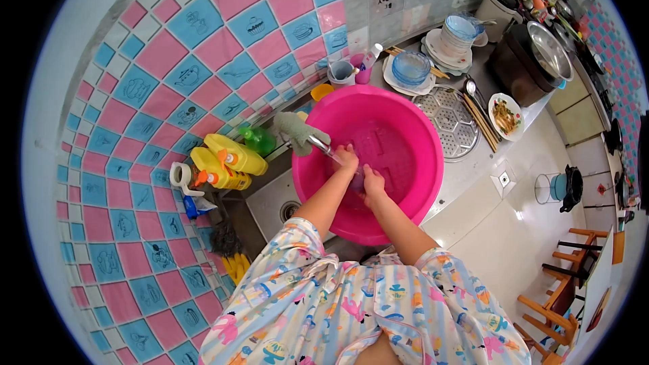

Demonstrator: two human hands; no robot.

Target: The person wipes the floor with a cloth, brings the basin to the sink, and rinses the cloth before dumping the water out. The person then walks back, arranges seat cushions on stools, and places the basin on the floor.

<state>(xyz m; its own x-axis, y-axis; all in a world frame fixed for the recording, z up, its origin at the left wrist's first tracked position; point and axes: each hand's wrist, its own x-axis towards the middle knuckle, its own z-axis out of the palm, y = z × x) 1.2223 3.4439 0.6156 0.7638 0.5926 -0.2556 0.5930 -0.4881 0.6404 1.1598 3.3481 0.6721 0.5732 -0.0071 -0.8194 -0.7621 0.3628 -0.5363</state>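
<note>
A large pink basin (pixel 433 135) stands over the sink, with a little water at its bottom. Inside its rim my left hand (pixel 347 158) is under the metal faucet (pixel 321 143), which has a grey-green cloth wrapped on it. My right hand (pixel 374 184) is close beside it, fingers curled. Between both hands is a small purplish thing (pixel 357 180), mostly covered by the fingers, so its kind is unclear. Both hands seem closed on it.
Yellow detergent bottles (pixel 220 169) and a green bottle (pixel 259 140) stand left of the basin. To the right are stacked glass bowls (pixel 411 67), a perforated steel rack (pixel 449 122), chopsticks (pixel 480 120), a plate of food (pixel 506 117) and a dark cooker (pixel 520 61).
</note>
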